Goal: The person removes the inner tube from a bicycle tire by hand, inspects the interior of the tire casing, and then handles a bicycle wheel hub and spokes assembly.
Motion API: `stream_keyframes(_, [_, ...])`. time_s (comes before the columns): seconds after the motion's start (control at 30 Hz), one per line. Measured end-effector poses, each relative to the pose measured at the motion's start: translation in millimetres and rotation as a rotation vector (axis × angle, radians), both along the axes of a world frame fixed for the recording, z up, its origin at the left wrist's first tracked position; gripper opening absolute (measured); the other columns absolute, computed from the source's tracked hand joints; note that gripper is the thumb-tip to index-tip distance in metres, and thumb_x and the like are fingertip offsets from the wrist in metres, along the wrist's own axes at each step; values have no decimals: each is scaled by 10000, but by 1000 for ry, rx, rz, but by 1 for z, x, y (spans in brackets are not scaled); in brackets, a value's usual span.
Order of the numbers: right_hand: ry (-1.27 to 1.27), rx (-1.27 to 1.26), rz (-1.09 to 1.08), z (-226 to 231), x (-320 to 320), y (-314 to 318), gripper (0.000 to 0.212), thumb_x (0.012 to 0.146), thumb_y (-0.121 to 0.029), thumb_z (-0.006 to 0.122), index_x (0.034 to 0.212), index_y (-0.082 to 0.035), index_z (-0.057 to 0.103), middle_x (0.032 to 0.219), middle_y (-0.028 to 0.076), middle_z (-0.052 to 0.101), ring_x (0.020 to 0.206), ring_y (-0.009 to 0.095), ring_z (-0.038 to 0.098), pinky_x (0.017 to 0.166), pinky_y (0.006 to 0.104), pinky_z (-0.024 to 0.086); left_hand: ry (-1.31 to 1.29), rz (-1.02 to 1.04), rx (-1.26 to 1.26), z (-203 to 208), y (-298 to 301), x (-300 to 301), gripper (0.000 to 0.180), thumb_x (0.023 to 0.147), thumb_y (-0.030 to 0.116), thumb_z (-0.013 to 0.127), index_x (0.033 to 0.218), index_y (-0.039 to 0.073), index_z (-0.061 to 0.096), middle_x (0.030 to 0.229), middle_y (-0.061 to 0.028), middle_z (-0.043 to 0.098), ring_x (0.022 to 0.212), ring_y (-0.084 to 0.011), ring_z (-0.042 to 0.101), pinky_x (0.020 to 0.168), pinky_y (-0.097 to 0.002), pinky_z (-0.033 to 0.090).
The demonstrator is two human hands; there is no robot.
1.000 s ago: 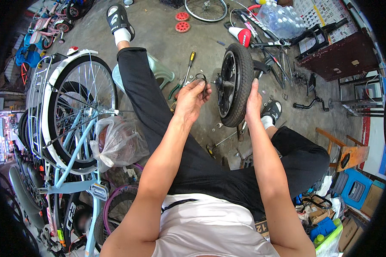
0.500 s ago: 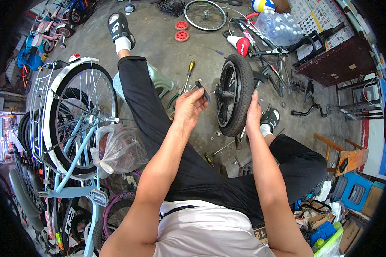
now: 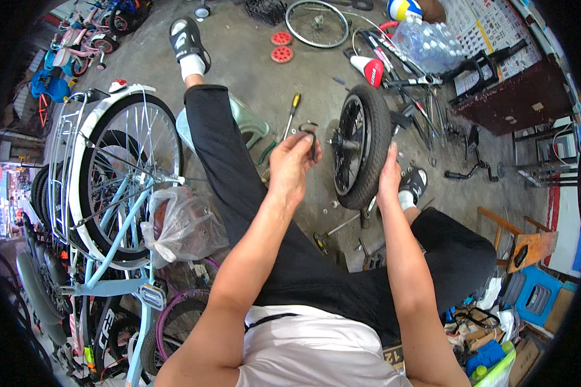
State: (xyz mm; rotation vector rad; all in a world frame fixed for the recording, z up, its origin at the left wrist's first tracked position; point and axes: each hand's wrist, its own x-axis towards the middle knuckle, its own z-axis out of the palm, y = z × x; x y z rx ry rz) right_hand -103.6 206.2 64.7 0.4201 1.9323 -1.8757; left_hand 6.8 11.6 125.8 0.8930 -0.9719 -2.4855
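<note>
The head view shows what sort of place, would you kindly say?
Probably a bicycle repair shop: it shows a wheel beside the right hand, a bike frame and a screwdriver.

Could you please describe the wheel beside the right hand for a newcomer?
Find the black trousers; look between the lower legs. The small wheel is beside the right hand. Unlike the bare silver-rimmed wheel beyond, it wears a thick black tyre.
</note>
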Motion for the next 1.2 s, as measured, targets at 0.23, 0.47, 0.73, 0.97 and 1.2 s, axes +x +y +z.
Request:
stream_keyframes(0.23, [14,-105,-62,-19,3,5,752,970,-620,460,1150,91,628,1106,144,668,989,227,614,922,351,459,-322,-165,10,-77,6,-2,140,924,168,643,977,43,611,831,-31,632,675,-161,612,596,-330,513])
stream_keyframes(0.47, [-19,-67,-80,-17,10,10,716,979,-608,454,1056,75,656,986,118,683,867,208,624,822,354,487,-741,-420,27,-155,39,5,70,874,97,647,874,42,603,696,-56,633,552,-156,597,442,-318,425])
stream_keyframes(0.73, [5,42,-5,-16,13,6,739,977,-628,446,991,81,656,943,105,672,833,192,604,796,352,488,-946,-573,-365,-218,15,-10,123,831,109,636,739,31,656,669,-97,660,547,-218,611,435,-399,432])
stream_keyframes(0.97, [39,-43,-24,-15,14,11,761,969,-647,443,1013,82,655,965,108,670,861,194,600,832,348,473,-383,-111,-156,-31,-145,-143,230,941,288,600,959,60,616,804,-69,607,723,-191,588,630,-394,516])
stream_keyframes(1.2, [77,-6,6,-57,7,12,770,965,-649,447,1061,86,657,1017,126,669,913,203,587,875,344,453,-424,-315,-289,-51,-80,-100,243,972,300,562,1031,73,625,828,-24,616,737,-143,597,649,-349,508])
